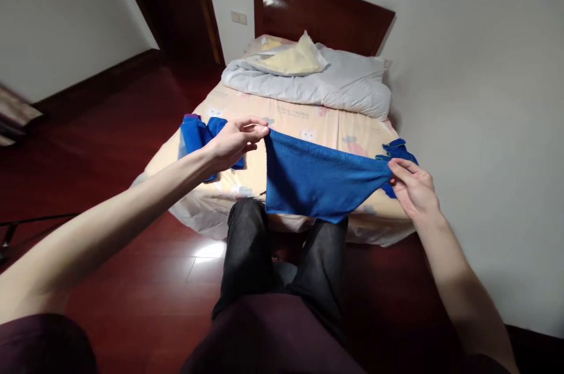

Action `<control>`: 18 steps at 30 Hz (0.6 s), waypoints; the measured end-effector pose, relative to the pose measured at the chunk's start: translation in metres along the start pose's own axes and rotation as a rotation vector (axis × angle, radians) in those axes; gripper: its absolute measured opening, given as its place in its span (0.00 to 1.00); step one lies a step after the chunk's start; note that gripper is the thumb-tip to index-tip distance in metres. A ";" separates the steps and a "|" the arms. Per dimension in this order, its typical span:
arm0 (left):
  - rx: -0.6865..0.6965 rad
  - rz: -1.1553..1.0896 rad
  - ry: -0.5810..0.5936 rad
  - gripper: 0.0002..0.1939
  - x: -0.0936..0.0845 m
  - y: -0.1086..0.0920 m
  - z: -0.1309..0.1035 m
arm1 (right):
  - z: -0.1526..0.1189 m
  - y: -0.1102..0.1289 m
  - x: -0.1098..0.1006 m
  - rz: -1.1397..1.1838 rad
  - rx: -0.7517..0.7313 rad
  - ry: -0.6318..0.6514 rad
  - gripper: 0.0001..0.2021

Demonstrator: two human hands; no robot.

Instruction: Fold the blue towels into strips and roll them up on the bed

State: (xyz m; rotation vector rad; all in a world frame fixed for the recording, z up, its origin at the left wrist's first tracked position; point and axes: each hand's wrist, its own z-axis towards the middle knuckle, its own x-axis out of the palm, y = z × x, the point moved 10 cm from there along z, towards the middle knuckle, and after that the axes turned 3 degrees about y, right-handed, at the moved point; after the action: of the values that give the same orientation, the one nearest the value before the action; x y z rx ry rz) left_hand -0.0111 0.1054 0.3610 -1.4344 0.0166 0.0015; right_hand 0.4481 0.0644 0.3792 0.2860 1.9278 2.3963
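Note:
A blue cloth (315, 177), like a small towel, hangs stretched between my two hands over the near end of the bed. My left hand (238, 142) pinches its upper left corner between thumb and fingers. At the upper right corner, my right hand (412, 183) is closed on the cloth in the same way. The top edge slopes down to the right, and the lower edge hangs loose above my knees. Beyond my left wrist lie folded blue cloths (194, 134). Partly behind my right hand is a crumpled blue cloth (399, 150) with a pale edging.
The bed has a peach patterned sheet (251, 105). A rolled white quilt (352, 77) and a yellow pillow (293, 57) lie near the dark wooden headboard (321, 7). A white wall (480, 98) stands close on the right. Dark red floor (118, 121) extends on the left.

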 end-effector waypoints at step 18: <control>0.135 0.047 -0.250 0.12 -0.031 0.023 0.136 | 0.159 -0.071 0.089 -0.023 -0.172 -0.081 0.25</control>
State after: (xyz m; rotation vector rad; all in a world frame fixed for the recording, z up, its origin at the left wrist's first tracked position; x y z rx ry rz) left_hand -0.0412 0.2431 0.3574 -1.2905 -0.1527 0.2151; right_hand 0.3838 0.2472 0.3529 0.3439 1.6695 2.4749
